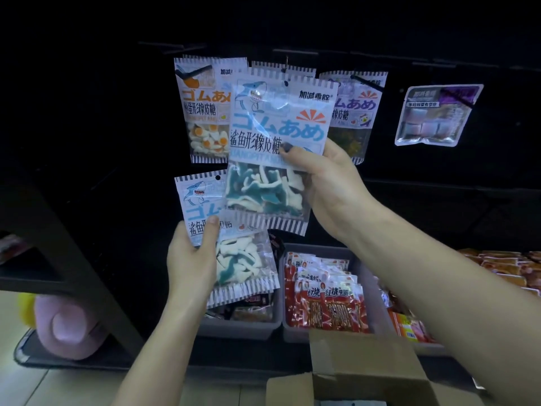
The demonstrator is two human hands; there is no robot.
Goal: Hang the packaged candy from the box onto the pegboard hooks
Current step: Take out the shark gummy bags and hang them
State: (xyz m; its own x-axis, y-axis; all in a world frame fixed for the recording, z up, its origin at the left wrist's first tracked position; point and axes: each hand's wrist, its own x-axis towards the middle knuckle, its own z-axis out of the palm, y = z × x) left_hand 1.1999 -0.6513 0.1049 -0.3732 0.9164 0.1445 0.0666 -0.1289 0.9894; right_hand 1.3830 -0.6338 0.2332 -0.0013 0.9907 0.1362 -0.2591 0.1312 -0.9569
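Note:
My right hand grips a blue shark-gummy bag by its right edge and holds it up against the dark pegboard, its hang hole close to a hook. Lower down, my left hand holds a small stack of the same shark-gummy bags. An egg-gummy bag hangs on the left, and a purple-lettered gummy bag on the right. The open cardboard box sits at the bottom, below my right forearm.
A clear marshmallow pack hangs at far right. Grey bins hold red snack packets below the pegboard, with orange packs to the right. A dark shelf frame stands at left, with a pink plush beneath it.

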